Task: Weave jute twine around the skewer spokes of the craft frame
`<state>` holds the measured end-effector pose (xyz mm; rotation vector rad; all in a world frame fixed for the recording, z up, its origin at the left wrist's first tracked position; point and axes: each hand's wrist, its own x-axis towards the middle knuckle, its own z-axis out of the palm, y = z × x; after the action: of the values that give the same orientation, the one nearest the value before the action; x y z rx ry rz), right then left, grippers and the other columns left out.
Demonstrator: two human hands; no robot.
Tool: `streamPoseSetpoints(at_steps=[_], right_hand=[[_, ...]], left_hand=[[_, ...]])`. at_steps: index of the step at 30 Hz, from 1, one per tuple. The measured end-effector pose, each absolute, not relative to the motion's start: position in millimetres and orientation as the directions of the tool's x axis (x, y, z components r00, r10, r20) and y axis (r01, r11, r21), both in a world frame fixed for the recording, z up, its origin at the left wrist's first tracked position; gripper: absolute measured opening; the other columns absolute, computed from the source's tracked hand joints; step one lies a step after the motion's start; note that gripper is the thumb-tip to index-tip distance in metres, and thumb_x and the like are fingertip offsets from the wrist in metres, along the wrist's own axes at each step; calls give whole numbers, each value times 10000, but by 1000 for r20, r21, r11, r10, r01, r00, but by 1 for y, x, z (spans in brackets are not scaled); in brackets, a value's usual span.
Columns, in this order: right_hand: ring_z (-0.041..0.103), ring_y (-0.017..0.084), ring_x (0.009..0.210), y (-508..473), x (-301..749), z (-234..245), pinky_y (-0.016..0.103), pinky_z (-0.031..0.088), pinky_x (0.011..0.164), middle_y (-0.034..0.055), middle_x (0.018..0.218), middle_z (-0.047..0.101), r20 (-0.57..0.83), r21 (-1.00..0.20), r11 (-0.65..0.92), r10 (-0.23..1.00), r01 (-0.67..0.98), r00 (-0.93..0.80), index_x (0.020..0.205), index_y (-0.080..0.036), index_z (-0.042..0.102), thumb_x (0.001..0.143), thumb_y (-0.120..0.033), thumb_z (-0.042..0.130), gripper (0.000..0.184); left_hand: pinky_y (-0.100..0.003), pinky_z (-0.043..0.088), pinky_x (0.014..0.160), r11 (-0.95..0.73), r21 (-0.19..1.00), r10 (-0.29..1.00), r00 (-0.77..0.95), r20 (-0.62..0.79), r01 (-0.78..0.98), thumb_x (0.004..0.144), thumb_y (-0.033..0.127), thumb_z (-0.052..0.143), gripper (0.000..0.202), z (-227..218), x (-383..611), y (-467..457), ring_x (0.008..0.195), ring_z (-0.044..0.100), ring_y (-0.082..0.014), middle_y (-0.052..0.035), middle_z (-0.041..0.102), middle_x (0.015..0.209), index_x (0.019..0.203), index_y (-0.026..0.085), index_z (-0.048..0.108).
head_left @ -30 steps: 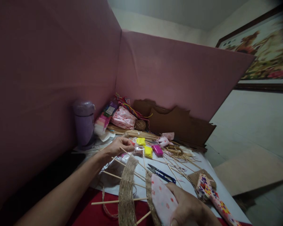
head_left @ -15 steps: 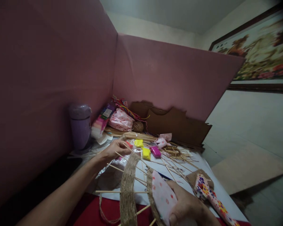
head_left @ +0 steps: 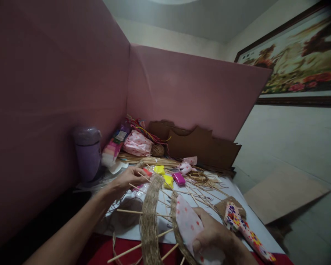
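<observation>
Stretching the left arm forward and inward, bending the left hand [head_left: 134,177] at the wrist, pressing thumb and fingertips together just beside the stick tips; unable to tell what, if anything, between them. Showing next, between both hands and over the front of the counter [head_left: 255,219], a woven piece [head_left: 149,228]: two curved twine bands [head_left: 149,206], tan and closely ribbed, crossed by pale sticks [head_left: 129,212] jutting leftward. Edging the inner band with pale pink, red-dotted cloth [head_left: 186,211]. Clamping that cloth with the right hand [head_left: 213,232], laying the thumb on top.
</observation>
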<state>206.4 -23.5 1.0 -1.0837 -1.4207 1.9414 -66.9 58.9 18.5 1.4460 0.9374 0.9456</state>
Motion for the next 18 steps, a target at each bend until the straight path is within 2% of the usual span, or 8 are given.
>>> streamPoseSetpoints(at_steps=[5,9,13,16,18], right_hand=[[474,66,506,-21,210,0,146,345,414,-1,634,579,-288,-947,-319,815,26,-503,852,-80,606,304,-236,828,612],[470,61,467,-21,209,4,147,350,393,-12,610,574,-329,-936,-349,816,48,-475,842,-85,596,289,-239,831,620],[474,64,491,-22,207,11,147,362,407,-2,626,586,-305,-943,-331,815,36,-493,833,-82,604,298,-213,826,594],[464,59,501,-22,207,13,144,360,415,-11,627,567,-298,-946,-320,813,43,-501,790,-84,603,315,-197,823,535],[464,61,498,-22,207,11,148,359,417,-9,619,564,-285,-950,-311,813,35,-508,790,-77,603,318,-204,827,538]], left_hand=[[-224,120,395,-75,992,926,376,33,97,651,431,685,317,28,-71,55,368,214,-38,69,364,397,701,118,696],[-229,104,394,-104,988,921,387,52,115,655,413,681,315,32,-73,54,376,203,-39,66,358,402,738,112,715],[-232,96,399,-67,993,920,390,22,102,692,384,643,308,36,-76,51,398,178,-45,75,313,424,796,103,715],[-237,91,401,-10,998,912,409,-16,64,725,430,587,357,40,-79,49,415,165,-50,67,325,466,784,100,709],[-238,94,402,-24,998,912,410,-3,62,719,453,589,369,42,-79,48,418,172,-50,62,336,469,712,101,700]])
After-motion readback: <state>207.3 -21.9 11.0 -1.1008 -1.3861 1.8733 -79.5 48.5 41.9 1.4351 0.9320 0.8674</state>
